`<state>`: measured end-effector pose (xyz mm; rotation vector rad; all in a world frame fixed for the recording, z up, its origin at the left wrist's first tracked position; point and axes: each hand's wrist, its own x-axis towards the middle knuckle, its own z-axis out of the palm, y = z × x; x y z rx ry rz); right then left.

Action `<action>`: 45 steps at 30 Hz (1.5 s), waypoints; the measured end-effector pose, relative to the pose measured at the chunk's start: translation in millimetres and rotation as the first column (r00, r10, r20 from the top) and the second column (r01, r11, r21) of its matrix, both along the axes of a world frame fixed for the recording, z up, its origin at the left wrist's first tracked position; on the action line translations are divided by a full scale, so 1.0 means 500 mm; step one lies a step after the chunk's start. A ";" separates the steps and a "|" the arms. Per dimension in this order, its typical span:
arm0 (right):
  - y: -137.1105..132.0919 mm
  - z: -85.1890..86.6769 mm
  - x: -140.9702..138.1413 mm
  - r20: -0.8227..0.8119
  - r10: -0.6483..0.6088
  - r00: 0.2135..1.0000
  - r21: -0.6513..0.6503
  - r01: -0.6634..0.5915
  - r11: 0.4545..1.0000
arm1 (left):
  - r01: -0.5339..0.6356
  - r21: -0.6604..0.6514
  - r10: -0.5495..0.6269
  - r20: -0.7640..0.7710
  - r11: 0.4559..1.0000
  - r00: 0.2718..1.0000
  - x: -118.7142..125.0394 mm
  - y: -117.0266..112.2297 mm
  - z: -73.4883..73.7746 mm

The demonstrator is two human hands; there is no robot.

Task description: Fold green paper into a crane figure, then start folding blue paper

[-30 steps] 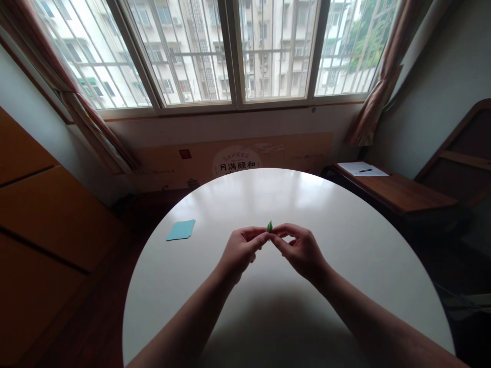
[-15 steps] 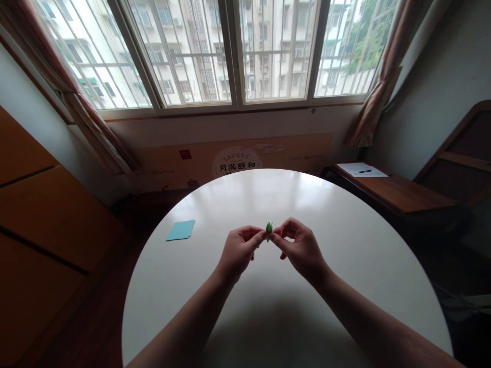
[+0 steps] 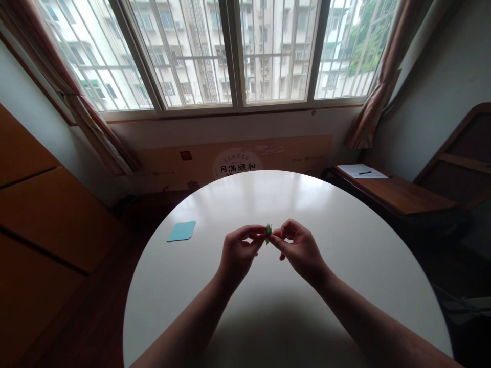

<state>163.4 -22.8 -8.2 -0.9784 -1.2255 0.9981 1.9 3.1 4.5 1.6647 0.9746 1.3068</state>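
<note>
Above the middle of the white round table [image 3: 291,317], a small green folded paper piece [image 3: 269,231] stands upright between my hands, with pointed tips at its top and bottom. My left hand [image 3: 240,250] pinches its left side, the thumb below and the index finger stretched along the upper part. From the other side, my right hand [image 3: 299,246] grips it between thumb and index finger, the remaining fingers curled. Fingertips cover part of the piece, so its exact folds are hidden.
A small stack of light blue square paper [image 3: 181,231] lies on the table's left. Beyond the right edge, a wooden side table [image 3: 410,195] bears a white sheet [image 3: 351,171] and a dark pen [image 3: 364,173]. Behind are a printed box [image 3: 307,148] and barred windows [image 3: 276,51].
My left index finger has straightened and shifted up along the green piece, and the left thumb has moved slightly. The right hand holds nearly the same position.
</note>
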 end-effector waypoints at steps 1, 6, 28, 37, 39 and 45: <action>0.000 0.000 0.000 0.001 -0.001 1.000 0.003 0.001 1.000 | 0.010 -0.037 -0.009 0.029 0.999 1.000 0.001 0.001 0.000; 0.001 -0.001 0.000 0.036 -0.019 0.999 0.022 0.018 1.000 | 0.050 -0.132 -0.036 0.110 0.990 0.993 0.001 0.005 -0.001; -0.001 -0.009 0.002 0.268 -0.117 0.956 0.210 0.061 0.976 | 0.117 -0.228 -0.073 0.193 0.966 0.979 0.001 0.007 0.003; -0.002 -0.010 -0.002 0.211 -0.085 0.974 0.182 0.047 0.982 | 0.109 -0.211 -0.069 0.189 0.971 0.980 0.000 0.004 0.003; -0.001 -0.010 -0.004 0.161 -0.051 0.986 0.145 0.027 0.989 | 0.100 -0.191 -0.065 0.180 0.977 0.981 -0.001 0.004 0.001; 0.003 -0.013 -0.009 0.018 0.005 1.000 0.076 -0.006 0.997 | 0.065 -0.118 -0.045 0.166 0.991 0.985 0.001 0.004 -0.004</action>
